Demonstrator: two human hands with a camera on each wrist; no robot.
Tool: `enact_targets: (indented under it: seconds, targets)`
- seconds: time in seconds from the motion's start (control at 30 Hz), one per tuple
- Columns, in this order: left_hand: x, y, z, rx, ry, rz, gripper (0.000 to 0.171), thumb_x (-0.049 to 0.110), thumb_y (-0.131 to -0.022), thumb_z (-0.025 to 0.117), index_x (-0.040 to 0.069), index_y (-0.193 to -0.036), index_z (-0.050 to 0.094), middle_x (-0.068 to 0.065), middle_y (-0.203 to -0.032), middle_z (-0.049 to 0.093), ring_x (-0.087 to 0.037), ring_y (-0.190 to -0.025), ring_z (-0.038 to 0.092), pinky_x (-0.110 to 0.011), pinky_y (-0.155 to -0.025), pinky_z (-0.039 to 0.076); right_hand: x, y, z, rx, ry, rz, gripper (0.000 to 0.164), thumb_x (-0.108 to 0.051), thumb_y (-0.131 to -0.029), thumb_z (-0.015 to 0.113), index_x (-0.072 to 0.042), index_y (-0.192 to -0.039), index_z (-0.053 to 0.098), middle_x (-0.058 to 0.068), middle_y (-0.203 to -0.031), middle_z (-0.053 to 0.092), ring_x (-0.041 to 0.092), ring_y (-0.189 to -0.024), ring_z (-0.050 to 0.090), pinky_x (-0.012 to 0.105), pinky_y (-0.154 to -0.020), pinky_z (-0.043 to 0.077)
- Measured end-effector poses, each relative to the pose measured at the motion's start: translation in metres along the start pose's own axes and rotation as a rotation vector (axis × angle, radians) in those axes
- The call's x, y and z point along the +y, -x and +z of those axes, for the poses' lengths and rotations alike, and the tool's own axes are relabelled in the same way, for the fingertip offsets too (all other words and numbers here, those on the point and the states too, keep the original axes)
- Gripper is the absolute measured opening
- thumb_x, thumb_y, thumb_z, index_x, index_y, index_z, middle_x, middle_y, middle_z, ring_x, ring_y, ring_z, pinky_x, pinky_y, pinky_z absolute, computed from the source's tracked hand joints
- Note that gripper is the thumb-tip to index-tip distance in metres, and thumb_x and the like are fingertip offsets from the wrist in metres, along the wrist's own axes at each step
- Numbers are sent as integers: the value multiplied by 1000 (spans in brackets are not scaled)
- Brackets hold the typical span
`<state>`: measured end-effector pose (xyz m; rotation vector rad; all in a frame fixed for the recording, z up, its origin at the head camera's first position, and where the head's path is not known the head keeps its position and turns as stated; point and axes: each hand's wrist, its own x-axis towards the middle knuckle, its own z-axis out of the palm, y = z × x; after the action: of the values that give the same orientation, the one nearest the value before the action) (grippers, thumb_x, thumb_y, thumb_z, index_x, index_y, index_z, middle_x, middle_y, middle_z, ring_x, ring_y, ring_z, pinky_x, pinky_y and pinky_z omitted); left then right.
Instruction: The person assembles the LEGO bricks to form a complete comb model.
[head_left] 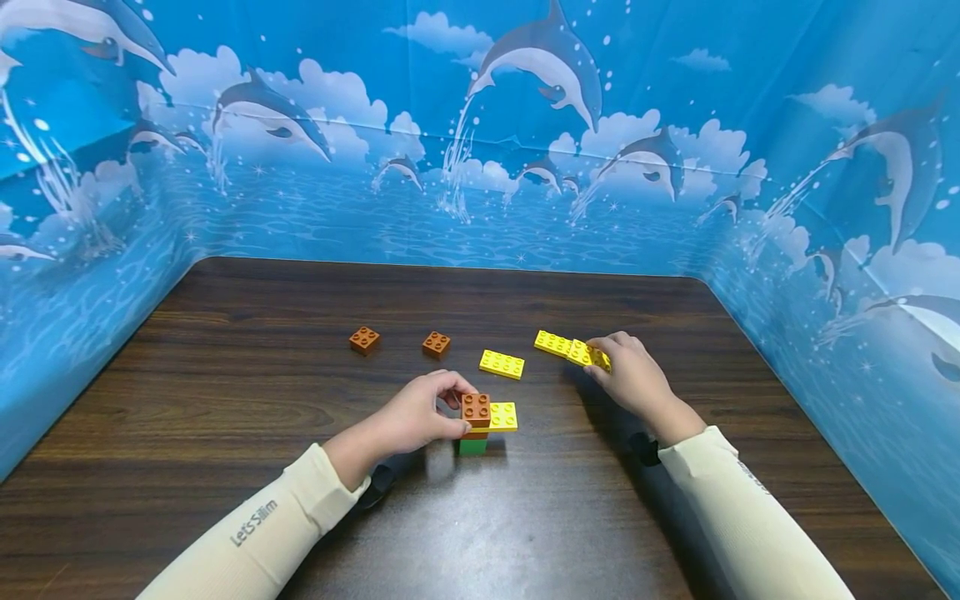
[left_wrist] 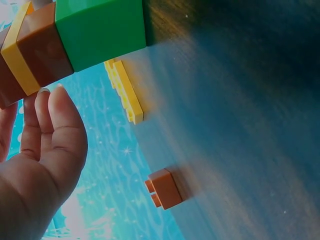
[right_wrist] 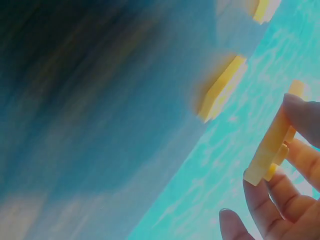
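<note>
My left hand (head_left: 453, 408) grips a small stack from its left side: a green brick (head_left: 472, 446) at the bottom, then a brown brick, a yellow plate (head_left: 503, 417) jutting right, and a brown brick (head_left: 476, 407) on top. The left wrist view shows that green brick (left_wrist: 100, 30) and the fingers (left_wrist: 60, 130) beside the stack. My right hand (head_left: 602, 362) pinches a yellow plate (head_left: 587, 355) by its edges, with thumb and fingers round the plate (right_wrist: 272, 142). It sits right beside another yellow plate (head_left: 552, 342) on the table.
A third yellow plate (head_left: 502, 364) lies flat between the hands. Two loose brown bricks (head_left: 363, 340) (head_left: 436, 344) sit further back left. The dark wooden table (head_left: 225, 400) is walled on three sides by a blue dolphin-print backdrop (head_left: 480, 167).
</note>
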<state>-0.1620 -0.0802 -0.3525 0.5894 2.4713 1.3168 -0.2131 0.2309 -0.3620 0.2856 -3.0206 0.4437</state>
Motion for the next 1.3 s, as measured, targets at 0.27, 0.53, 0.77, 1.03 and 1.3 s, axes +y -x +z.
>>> enact_targets:
  seconds: [0.27,0.53,0.77,1.03,1.3]
  targets:
    - [-1,0,0,1,10,9,31,3,-80,71,6,-110,63,-3,-101,58,-19,-91,52,-34,-78,46,-35,7,-2,17,9,-94,45,-24,-88,72,-6,-128,60,15,-119,56,30,-105,51,46,-86,48]
    - [-2,0,0,-1,18,10,30,3,-81,71,6,-110,63,-4,-102,58,-19,-91,52,-33,-79,46,-59,17,-4,45,-15,-190,44,-24,-86,74,-10,-127,62,10,-116,56,25,-102,49,41,-83,48]
    - [-2,1,-1,-3,46,9,30,2,-80,71,5,-109,62,-5,-101,57,-21,-91,53,-31,-73,49,-78,29,-12,87,-45,-304,45,-26,-87,72,-11,-128,61,6,-114,56,20,-98,48,36,-77,46]
    - [-2,0,-1,0,22,15,30,5,-80,72,4,-109,62,-5,-102,58,-20,-91,53,-33,-78,48,-93,39,-14,93,-110,-446,43,-22,-85,74,-11,-125,63,5,-115,57,20,-102,52,37,-84,50]
    - [-4,0,-1,1,35,31,35,6,-79,72,1,-111,61,-6,-103,58,-19,-92,54,-34,-80,48,-101,43,-7,45,-127,-511,40,-24,-87,72,-13,-125,64,3,-114,56,18,-100,50,36,-82,49]
